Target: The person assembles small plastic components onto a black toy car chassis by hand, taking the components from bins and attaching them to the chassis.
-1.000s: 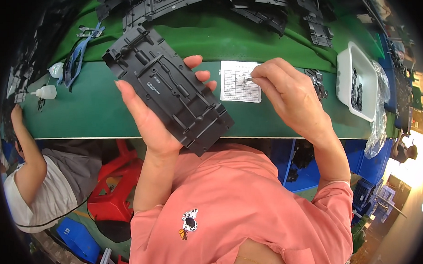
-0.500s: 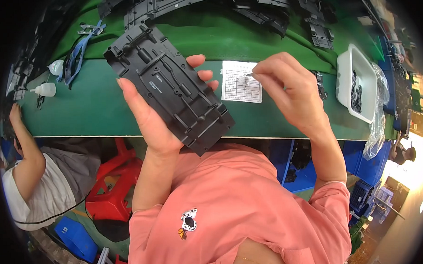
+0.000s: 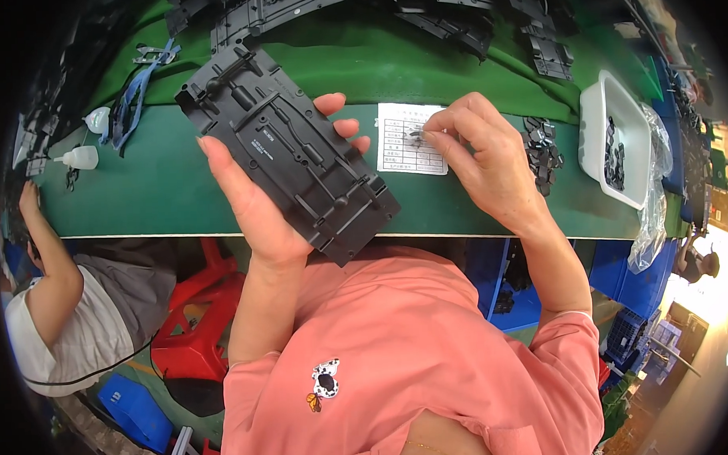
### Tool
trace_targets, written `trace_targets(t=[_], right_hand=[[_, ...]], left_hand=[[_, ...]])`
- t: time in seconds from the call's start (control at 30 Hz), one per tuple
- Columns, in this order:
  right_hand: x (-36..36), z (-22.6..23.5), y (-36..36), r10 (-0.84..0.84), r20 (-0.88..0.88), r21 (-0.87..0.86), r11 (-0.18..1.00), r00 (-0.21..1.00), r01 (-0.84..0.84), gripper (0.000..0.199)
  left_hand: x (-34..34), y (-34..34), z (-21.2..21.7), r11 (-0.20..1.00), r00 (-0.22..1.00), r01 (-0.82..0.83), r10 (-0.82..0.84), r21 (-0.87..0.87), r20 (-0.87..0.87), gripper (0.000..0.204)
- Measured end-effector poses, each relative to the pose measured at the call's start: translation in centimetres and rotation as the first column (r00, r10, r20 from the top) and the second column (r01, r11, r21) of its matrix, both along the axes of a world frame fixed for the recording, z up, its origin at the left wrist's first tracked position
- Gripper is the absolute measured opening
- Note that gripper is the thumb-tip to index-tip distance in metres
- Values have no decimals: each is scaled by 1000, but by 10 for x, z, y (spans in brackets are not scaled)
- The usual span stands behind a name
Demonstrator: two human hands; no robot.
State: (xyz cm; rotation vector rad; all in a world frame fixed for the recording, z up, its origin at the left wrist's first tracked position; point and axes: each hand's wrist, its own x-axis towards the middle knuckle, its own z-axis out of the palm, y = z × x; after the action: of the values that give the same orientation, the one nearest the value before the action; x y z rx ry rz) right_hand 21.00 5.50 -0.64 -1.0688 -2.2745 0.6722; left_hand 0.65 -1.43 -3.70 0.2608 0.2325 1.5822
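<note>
A long black moulded plastic tray-like part (image 3: 285, 150), with ribs and raised shapes, lies tilted across my left hand (image 3: 259, 203). The thumb rests on its left side and the fingertips curl over its right edge. Over a printed paper sheet (image 3: 414, 157) on the table, my right hand (image 3: 486, 151) pinches a tiny dark piece (image 3: 417, 134) between thumb and forefinger. That piece is too small to name. Beside this hand, a pile of small black parts (image 3: 543, 153) lies on the table.
A white bin (image 3: 600, 139) with small black parts stands at the right, next to crumpled clear plastic (image 3: 654, 161). Several black mouldings (image 3: 453, 24) lie on green cloth at the back. A squeeze bottle (image 3: 81, 157) and blue strap (image 3: 137, 95) are at the left, near another person's arm (image 3: 48, 254).
My right hand has shifted slightly left with the tiny dark piece, uncovering more of the small-part pile. My left hand and the black moulded part have barely moved.
</note>
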Motion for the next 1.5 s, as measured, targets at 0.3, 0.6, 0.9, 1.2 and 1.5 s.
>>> trace_targets(t=[0.3, 0.6, 0.9, 1.2, 1.5], right_hand=[[-3, 4, -2, 32, 128, 206, 977, 991, -58, 8], [-2, 21, -13, 88, -65, 291, 954, 994, -66, 15], [1, 12, -34, 343, 118, 586, 733, 932, -344, 37], [-3, 7, -38, 356, 141, 627, 690, 924, -361, 29], [-4, 7, -42, 365, 127, 624, 693, 922, -360, 22]], left_hand=[[0, -1, 1, 1000, 1000, 2, -1, 5, -12, 76], [0, -1, -1, 999, 999, -35, 35, -26, 8, 78], [2, -7, -7, 989, 994, -77, 86, 126, -72, 87], [7, -13, -1, 976, 963, -147, 179, 160, -204, 93], [12, -17, 5, 975, 953, -178, 205, 134, -222, 94]])
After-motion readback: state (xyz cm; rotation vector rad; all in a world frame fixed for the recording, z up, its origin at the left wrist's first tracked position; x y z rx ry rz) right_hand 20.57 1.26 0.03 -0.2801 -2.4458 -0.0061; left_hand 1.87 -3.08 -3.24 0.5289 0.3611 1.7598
